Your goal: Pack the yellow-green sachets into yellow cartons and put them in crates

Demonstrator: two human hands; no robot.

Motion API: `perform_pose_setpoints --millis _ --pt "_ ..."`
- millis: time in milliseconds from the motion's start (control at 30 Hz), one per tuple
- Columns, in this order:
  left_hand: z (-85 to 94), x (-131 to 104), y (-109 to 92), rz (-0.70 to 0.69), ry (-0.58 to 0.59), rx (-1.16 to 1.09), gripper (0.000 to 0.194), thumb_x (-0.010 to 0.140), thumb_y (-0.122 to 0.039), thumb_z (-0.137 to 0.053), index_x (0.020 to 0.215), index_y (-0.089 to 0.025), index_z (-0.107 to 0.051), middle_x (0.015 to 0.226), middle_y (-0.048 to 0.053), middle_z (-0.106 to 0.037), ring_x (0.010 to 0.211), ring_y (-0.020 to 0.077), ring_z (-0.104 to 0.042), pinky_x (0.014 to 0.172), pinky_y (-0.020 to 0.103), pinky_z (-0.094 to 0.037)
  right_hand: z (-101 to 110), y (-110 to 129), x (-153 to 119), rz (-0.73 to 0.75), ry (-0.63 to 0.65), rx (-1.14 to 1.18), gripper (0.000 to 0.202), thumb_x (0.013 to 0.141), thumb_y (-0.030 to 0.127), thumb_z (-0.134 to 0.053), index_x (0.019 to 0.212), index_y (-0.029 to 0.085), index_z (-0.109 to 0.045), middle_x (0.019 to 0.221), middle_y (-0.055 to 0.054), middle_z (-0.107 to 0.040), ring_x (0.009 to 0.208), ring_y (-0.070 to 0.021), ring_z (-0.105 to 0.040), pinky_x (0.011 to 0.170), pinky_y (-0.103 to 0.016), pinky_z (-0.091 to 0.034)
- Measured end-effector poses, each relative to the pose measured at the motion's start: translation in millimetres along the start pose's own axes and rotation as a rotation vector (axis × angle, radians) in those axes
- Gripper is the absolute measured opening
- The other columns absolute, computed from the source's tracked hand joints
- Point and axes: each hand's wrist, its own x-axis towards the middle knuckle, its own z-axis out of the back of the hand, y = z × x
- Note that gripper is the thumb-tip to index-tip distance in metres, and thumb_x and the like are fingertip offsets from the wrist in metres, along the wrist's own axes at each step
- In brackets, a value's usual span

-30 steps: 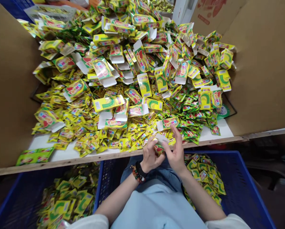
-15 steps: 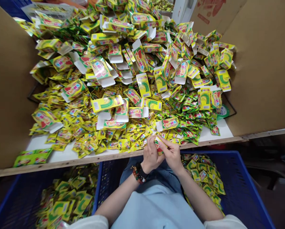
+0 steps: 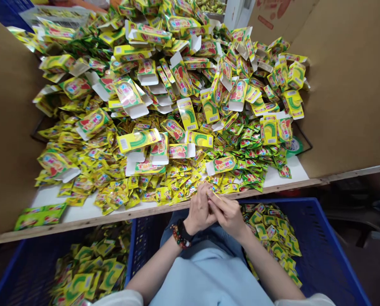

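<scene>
Just in front of the table's front edge, my left hand (image 3: 201,209) and my right hand (image 3: 228,213) meet with their fingers closed round a small yellow box (image 3: 217,196). Only a thin strip of the box shows; the fingers hide the rest. Beyond the hands lie small yellow candy packets (image 3: 180,180) and, to the right, green packets (image 3: 251,176). A flat box with a white flap (image 3: 221,165) rests on them. Many open-flapped boxes (image 3: 128,95) are heaped farther back.
Cardboard walls (image 3: 345,93) flank the white table (image 3: 299,170) with its wooden front edge. Blue crates (image 3: 323,238) with flat yellow-green boxes (image 3: 272,233) stand below on both sides. A green packet strip (image 3: 40,216) lies at the front left corner.
The box between my hands has turned, so its red and green face no longer shows and only a thin yellow edge is seen. The view has shifted slightly.
</scene>
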Motion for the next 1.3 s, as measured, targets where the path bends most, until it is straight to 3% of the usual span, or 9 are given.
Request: perform_pose_setpoints --millis 133,267,400,567,700,833,933,1067,1300 --pt "34.7 16 5 0.038 0.13 0.162 0.048 0.085 -0.047 -0.06 0.125 -0.021 -0.055 0.114 0.012 -0.061 0.105 0.0273 -0.056 0.088 0.042 -0.05 59 -17 -33 -0.281 -0.03 -0.475 0.028 0.091 0.024 -0.053 0.111 0.023 -0.072 0.098 -0.012 -0.075 0.091 -0.0268 -0.07 0.078 -0.042 -0.057" --pt "41.1 45 20 0.095 0.17 0.375 0.016 0.091 -0.026 -0.054 0.088 -0.02 -0.069 0.09 0.008 -0.065 0.089 0.0241 -0.055 0.071 0.033 -0.048 88 -54 -28 -0.287 -0.005 -0.7 0.024 0.089 0.024 -0.053 0.101 0.018 -0.073 0.103 -0.015 -0.072 0.098 -0.0311 -0.062 0.082 -0.048 -0.05" --pt "12.5 76 18 -0.006 0.388 0.351 0.011 0.083 -0.022 -0.064 0.074 -0.018 -0.068 0.079 0.01 -0.062 0.08 0.0242 -0.055 0.064 0.032 -0.046 69 -86 27 -0.234 -0.034 -0.711 0.034 0.087 0.012 -0.049 0.116 0.013 -0.066 0.116 -0.016 -0.068 0.106 -0.0311 -0.055 0.086 -0.047 -0.043" --pt "-11.1 91 16 -0.033 0.485 0.373 0.008 0.075 -0.015 -0.068 0.067 -0.015 -0.065 0.078 0.013 -0.063 0.081 0.0267 -0.058 0.063 0.033 -0.046 56 -109 69 -0.226 -0.019 -0.647 0.025 0.085 0.009 -0.051 0.098 0.014 -0.072 0.102 -0.017 -0.074 0.106 -0.0328 -0.056 0.091 -0.053 -0.036" --pt "3.7 87 25 0.025 0.397 0.346 0.011 0.077 -0.01 -0.061 0.069 -0.016 -0.063 0.074 0.01 -0.064 0.079 0.0234 -0.059 0.065 0.03 -0.045 55 -107 61 -0.287 -0.388 -0.237 0.023 0.089 0.032 -0.057 0.095 0.018 -0.073 0.097 -0.011 -0.076 0.104 -0.0292 -0.062 0.095 -0.052 -0.04" --pt "26.0 84 23 0.242 0.133 0.14 0.003 0.078 -0.016 -0.059 0.077 -0.017 -0.06 0.07 0.003 -0.062 0.067 0.0165 -0.058 0.063 0.026 -0.043 32 -79 55 -0.499 -0.694 0.398 0.033 0.075 0.046 -0.072 0.088 0.017 -0.07 0.08 -0.005 -0.073 0.073 -0.0189 -0.066 0.073 -0.035 -0.052" --pt "33.3 81 12 0.422 0.052 -0.263 0.006 0.08 -0.023 -0.056 0.079 -0.017 -0.057 0.071 -0.001 -0.06 0.053 0.0094 -0.053 0.053 0.021 -0.041 8 -53 56 -0.558 -0.565 0.718 0.032 0.068 0.044 -0.079 0.085 0.019 -0.067 0.074 0.0 -0.071 0.066 -0.014 -0.064 0.069 -0.029 -0.053" --pt "33.8 76 2 0.58 0.047 -0.698 0.022 0.079 -0.038 -0.061 0.085 -0.016 -0.059 0.08 0.0 -0.06 0.052 0.008 -0.054 0.049 0.021 -0.048 -12 -35 56 -0.55 -0.483 0.726 0.024 0.075 0.04 -0.075 0.084 0.02 -0.066 0.075 0.001 -0.07 0.069 -0.0128 -0.064 0.071 -0.028 -0.053" --pt "33.5 69 1 0.637 0.026 -0.823 0.038 0.069 -0.046 -0.077 0.085 -0.015 -0.063 0.076 -0.001 -0.062 0.053 0.0076 -0.053 0.05 0.021 -0.051 -7 -32 54 -0.454 -0.361 0.54 0.023 0.081 0.041 -0.068 0.091 0.02 -0.065 0.081 -0.001 -0.068 0.071 -0.0136 -0.062 0.068 -0.026 -0.052"
